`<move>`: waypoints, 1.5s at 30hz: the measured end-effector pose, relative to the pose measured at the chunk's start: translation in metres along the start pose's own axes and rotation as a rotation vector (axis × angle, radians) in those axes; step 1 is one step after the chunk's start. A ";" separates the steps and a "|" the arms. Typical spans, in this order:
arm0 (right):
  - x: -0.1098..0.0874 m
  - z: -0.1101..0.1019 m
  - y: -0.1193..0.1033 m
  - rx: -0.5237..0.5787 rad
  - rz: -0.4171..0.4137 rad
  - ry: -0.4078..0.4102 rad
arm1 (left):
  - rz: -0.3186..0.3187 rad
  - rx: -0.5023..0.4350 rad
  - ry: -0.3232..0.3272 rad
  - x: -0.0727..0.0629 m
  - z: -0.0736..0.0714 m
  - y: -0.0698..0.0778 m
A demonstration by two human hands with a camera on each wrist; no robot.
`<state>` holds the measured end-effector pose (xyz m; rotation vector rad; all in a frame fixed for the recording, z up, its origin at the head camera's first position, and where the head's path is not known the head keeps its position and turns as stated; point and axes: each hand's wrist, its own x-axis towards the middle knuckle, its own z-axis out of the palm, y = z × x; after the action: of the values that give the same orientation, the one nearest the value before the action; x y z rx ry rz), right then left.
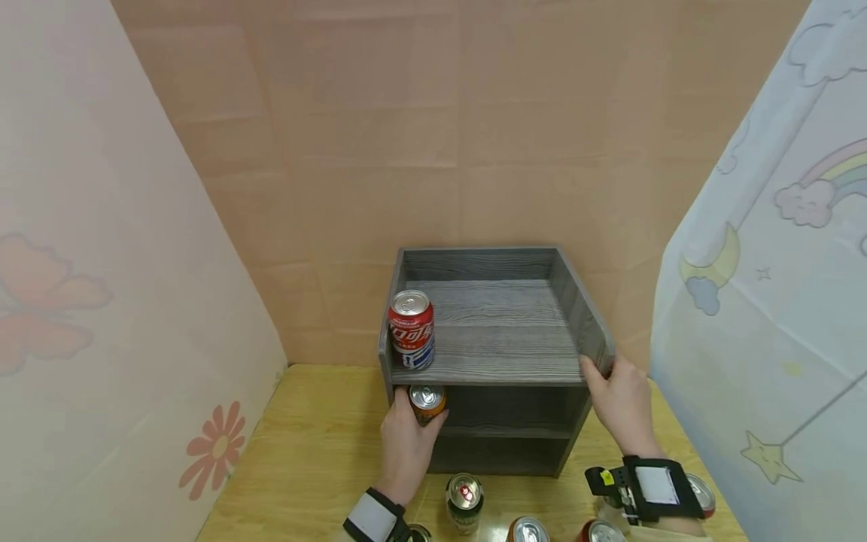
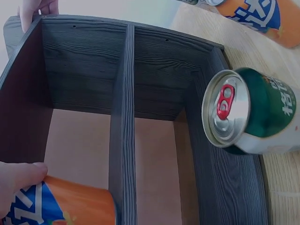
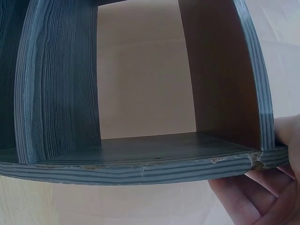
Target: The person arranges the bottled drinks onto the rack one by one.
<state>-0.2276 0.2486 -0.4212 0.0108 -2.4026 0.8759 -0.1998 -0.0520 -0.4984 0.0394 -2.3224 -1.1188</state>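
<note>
A grey wood-grain shelf unit stands on the table. In its middle level, at the left end, is an orange soda can, which my left hand grips round the side. The left wrist view shows the base of this orange can close to the middle board; whether it touches is unclear. My right hand holds the upper right side panel, thumb inside and fingers outside. A red cola can stands on the top level at the left.
A green-and-white can stands before the shelf. Nearer on the wooden table are several other cans, including a silver-topped can and a red one beside my right wrist. Printed sheets hang left and right; a tan sheet hangs behind.
</note>
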 end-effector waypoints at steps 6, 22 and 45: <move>0.000 -0.001 0.000 -0.002 -0.003 0.000 | -0.049 -0.008 -0.001 0.003 0.005 0.006; -0.001 0.001 0.001 0.000 -0.015 -0.004 | -0.028 0.022 0.030 0.004 0.019 0.006; 0.000 -0.001 0.000 0.010 -0.004 0.007 | 0.382 0.345 -0.025 0.004 0.010 -0.005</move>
<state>-0.2270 0.2494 -0.4211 0.0164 -2.3905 0.8849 -0.2095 -0.0489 -0.5048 -0.2791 -2.3858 -0.5308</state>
